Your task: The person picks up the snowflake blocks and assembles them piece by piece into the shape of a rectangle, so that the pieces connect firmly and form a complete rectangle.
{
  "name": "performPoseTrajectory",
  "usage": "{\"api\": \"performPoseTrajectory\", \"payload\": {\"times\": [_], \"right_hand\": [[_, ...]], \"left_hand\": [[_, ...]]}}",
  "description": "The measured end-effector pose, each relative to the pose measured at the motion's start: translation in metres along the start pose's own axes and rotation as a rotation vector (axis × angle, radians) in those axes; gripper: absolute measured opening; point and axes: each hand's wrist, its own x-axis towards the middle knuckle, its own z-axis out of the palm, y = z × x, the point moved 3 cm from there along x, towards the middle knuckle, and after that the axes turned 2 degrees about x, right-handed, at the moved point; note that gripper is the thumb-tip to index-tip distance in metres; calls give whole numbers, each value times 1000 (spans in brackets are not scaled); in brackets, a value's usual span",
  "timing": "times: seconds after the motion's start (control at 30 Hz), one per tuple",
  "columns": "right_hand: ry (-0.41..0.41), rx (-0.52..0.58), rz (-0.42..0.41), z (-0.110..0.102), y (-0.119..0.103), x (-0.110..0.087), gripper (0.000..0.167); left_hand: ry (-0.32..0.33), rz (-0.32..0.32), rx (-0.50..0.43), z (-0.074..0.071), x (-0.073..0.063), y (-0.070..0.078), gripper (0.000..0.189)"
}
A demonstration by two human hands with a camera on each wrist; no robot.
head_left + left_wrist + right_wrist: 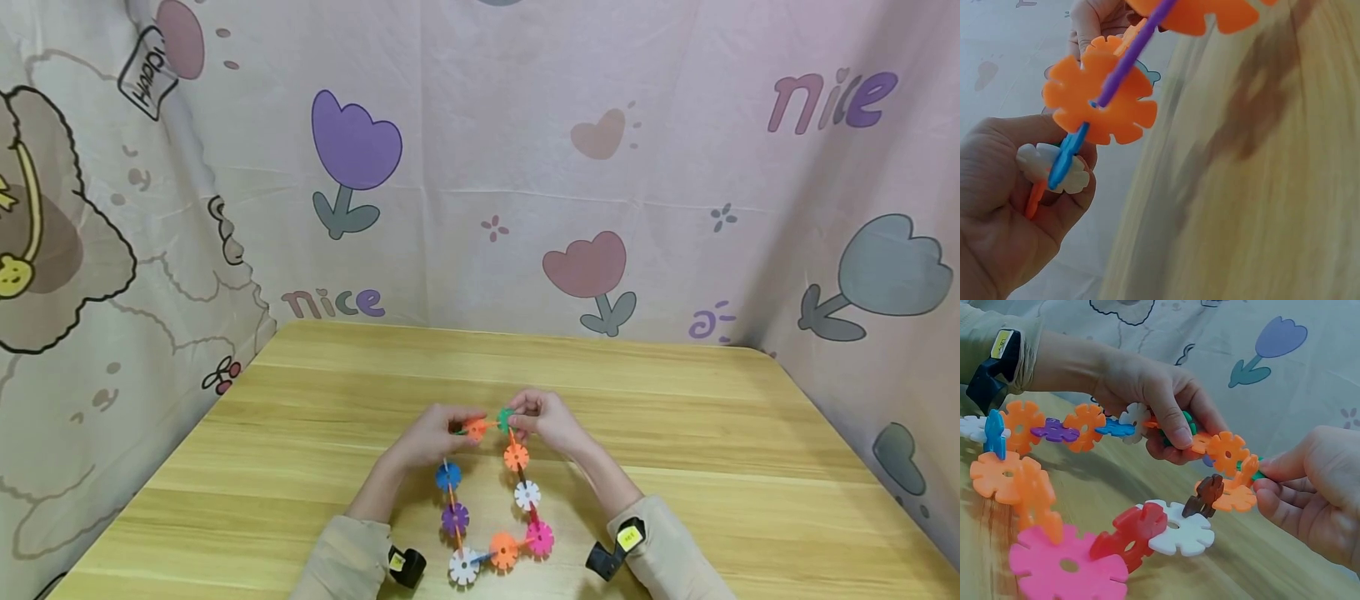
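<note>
A loop of interlocking plastic snowflake discs hangs between both hands, close over the table. My left hand [431,433] grips the loop at the upper left, its thumb on a green disc [1188,425] beside an orange disc [476,430]. My right hand [546,419] pinches another green disc [506,418] at the upper right corner, mostly hidden by the fingertips in the right wrist view. Blue [448,476], purple [454,518], white [464,567] and pink [539,538] discs lie around the loop's sides. A white disc [1072,176] sits against the left palm.
The wood-grain table [660,400] spreads around the hands. A printed curtain [480,167] with tulips hangs behind it and at both sides. Black wrist cameras [407,568] are strapped over the pale sleeves [341,554].
</note>
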Motion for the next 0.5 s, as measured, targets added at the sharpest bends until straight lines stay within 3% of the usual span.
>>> {"api": "performPoseTrajectory", "payload": {"times": [0.27,0.5], "right_hand": [[-23,42,-10,-1,2,-1,13],[-23,37,4,0,1,-1,13]], "left_hand": [[-25,25,-20,2,0,2,42],[-11,6,-44,4,0,2,43]]}}
